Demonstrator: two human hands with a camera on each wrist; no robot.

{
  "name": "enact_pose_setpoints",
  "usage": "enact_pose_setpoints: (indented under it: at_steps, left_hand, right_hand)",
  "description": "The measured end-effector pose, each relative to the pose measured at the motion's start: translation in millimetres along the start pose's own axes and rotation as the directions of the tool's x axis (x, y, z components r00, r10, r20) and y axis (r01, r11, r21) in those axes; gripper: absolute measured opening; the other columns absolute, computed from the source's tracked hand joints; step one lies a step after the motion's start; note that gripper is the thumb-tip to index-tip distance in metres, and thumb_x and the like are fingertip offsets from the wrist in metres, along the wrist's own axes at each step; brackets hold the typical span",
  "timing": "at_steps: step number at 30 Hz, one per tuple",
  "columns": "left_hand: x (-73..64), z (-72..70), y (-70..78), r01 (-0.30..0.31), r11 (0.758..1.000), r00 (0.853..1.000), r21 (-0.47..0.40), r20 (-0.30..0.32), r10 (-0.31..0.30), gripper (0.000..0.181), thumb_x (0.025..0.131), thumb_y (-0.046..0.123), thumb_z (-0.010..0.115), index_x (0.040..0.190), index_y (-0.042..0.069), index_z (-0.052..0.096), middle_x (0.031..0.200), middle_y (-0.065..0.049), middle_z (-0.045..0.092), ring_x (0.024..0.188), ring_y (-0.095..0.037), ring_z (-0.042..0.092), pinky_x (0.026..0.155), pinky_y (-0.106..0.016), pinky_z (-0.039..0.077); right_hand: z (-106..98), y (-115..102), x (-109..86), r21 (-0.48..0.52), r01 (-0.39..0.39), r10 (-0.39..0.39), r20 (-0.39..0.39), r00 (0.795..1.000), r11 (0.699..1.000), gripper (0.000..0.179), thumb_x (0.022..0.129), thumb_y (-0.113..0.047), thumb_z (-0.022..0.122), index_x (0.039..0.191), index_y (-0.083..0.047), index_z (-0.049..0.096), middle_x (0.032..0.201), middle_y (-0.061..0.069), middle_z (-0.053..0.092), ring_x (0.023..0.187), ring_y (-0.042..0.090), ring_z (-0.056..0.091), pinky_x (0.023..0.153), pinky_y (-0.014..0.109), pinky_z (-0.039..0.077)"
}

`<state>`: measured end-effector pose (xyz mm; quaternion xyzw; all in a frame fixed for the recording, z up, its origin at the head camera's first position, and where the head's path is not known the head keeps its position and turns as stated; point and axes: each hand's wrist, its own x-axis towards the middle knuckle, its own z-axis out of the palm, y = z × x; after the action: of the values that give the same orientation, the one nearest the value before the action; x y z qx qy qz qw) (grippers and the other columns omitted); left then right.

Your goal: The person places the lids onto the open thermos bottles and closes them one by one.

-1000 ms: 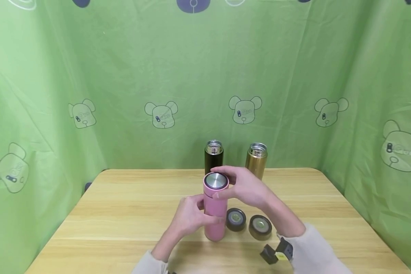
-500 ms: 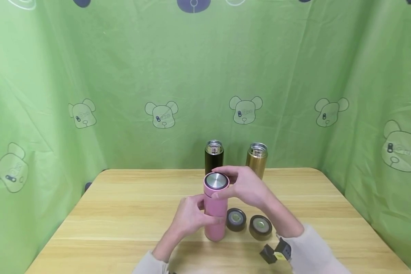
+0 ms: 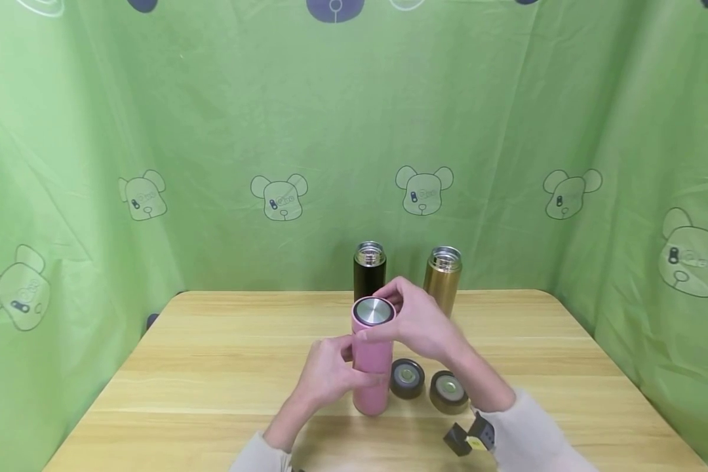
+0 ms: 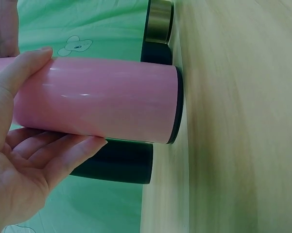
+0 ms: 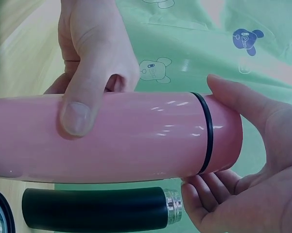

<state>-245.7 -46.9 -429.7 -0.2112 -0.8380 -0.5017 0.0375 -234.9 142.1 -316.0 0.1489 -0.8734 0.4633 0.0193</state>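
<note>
Pink flask (image 3: 373, 357), upright within curled left fingers (image 4: 74, 158), has right fingers (image 5: 202, 194) curled round its lid (image 5: 227, 133).

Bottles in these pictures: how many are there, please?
3: the pink bottle in front, the black bottle behind it, and the gold bottle at the back, right of the black one. The last two are partly hidden in the head view.

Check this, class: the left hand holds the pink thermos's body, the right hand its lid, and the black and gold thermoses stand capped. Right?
Capped is wrong: the head view shows the black thermos and gold thermos standing uncapped. The left hand holds the pink thermos's body, the right hand its lid.
</note>
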Motion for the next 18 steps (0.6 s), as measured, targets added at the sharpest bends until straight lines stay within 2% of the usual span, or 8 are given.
enact_pose_setpoints:
  at_steps: [8, 13, 18]
  left_hand:
    - [0.3, -0.9, -1.3, -0.005, 1.000, 1.000, 0.013, 0.004, 0.005, 0.049, 0.068, 0.044, 0.092, 0.105, 0.018, 0.075, 0.098, 0.002, 0.079, 0.091, -0.012, 0.075, 0.081, -0.027, 0.060]
    - [0.2, -1.1, -1.4, 0.001, 1.000, 1.000, 0.008, 0.011, -0.001, 0.045, 0.067, 0.045, 0.092, 0.101, 0.019, 0.074, 0.096, 0.003, 0.079, 0.091, -0.011, 0.074, 0.079, -0.025, 0.060]
    - [0.3, -1.1, -0.6, 0.023, 1.000, 0.999, 0.001, 0.031, -0.023, 0.053, 0.067, 0.047, 0.091, 0.108, 0.018, 0.074, 0.101, 0.000, 0.079, 0.093, -0.012, 0.074, 0.080, -0.026, 0.060]
  right_hand:
    - [0.0, -0.7, -3.1, -0.027, 0.035, -0.035, 0.019, 0.999, 0.999, 0.071, 0.070, -0.040, 0.091, 0.123, -0.009, 0.056, 0.112, 0.006, 0.065, 0.102, 0.020, 0.063, 0.091, 0.038, 0.054]
    - [-4.8, -0.8, -4.7, 0.001, 0.074, -0.074, 0.116, 0.990, 0.997, 0.089, 0.074, -0.035, 0.090, 0.145, -0.007, 0.045, 0.130, 0.010, 0.063, 0.121, 0.028, 0.060, 0.104, 0.051, 0.050]
    - [-11.5, 1.1, -3.6, 0.117, 0.062, -0.086, 0.211, 0.974, 0.991, 0.095, 0.076, -0.023, 0.088, 0.155, -0.011, 0.036, 0.142, 0.009, 0.059, 0.139, 0.034, 0.049, 0.115, 0.057, 0.039]
